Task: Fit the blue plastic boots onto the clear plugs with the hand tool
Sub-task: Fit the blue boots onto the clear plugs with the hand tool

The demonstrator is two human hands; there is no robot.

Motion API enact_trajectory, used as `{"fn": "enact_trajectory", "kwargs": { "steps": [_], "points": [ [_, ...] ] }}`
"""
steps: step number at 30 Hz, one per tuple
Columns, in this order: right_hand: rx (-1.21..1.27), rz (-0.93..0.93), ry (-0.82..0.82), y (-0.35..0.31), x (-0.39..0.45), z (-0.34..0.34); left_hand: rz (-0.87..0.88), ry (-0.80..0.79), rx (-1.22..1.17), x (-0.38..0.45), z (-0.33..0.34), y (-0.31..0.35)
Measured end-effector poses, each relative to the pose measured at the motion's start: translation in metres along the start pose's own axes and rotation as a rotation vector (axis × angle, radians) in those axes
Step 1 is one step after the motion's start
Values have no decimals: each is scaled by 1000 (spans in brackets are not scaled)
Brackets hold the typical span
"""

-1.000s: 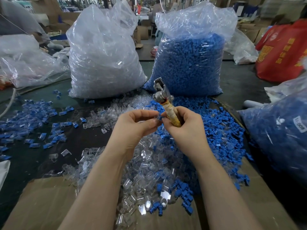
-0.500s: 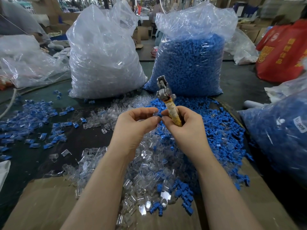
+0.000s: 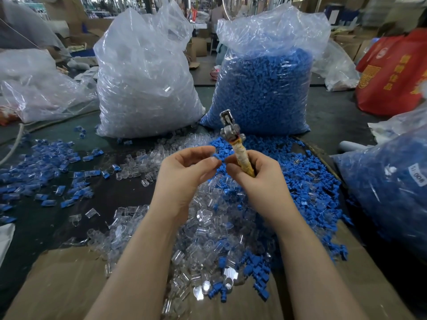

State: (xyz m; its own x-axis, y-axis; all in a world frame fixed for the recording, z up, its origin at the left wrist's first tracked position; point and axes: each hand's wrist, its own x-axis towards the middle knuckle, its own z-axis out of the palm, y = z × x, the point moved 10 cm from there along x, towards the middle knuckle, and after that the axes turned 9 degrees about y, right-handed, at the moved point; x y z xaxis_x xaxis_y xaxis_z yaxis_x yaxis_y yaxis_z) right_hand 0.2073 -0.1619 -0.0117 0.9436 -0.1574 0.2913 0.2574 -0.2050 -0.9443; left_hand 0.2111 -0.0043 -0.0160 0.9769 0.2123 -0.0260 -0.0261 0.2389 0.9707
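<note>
1. Two big bags stand at the top of the frame: a bag of clear plugs (image 3: 147, 84) on the left and a bag of blue boots (image 3: 263, 88) on the right. A red bag (image 3: 392, 72) sits at the upper right.
2. Loose clear plugs (image 3: 208, 227) and blue boots (image 3: 307, 181) lie piled on the bench (image 3: 115, 197), too many to count.
3. In the middle, the left hand (image 3: 182, 174) pinches one small blue boot (image 3: 219, 157).
4. The right hand (image 3: 261, 181) grips the hand tool (image 3: 233, 139) upright, its fingertips almost meeting the left hand's.
</note>
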Motion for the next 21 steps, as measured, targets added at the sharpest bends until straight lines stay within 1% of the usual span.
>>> {"fn": "enact_trajectory", "kwargs": {
  "steps": [4, 10, 15, 21],
  "points": [
    [-37, 81, -76, 12, 0, -1, 13, 38, -39, 2, -6, 4],
    [-117, 99, -158, 15, -2, 1, 54, 47, -50, 3, -9, 10],
    [-264, 83, -235, 21, -4, 5, 172, 64, 28, 3, -13, 22],
    [-326, 64, -251, 22, -4, 7, 246, 66, 105, 4, -15, 29]
  ]
}}
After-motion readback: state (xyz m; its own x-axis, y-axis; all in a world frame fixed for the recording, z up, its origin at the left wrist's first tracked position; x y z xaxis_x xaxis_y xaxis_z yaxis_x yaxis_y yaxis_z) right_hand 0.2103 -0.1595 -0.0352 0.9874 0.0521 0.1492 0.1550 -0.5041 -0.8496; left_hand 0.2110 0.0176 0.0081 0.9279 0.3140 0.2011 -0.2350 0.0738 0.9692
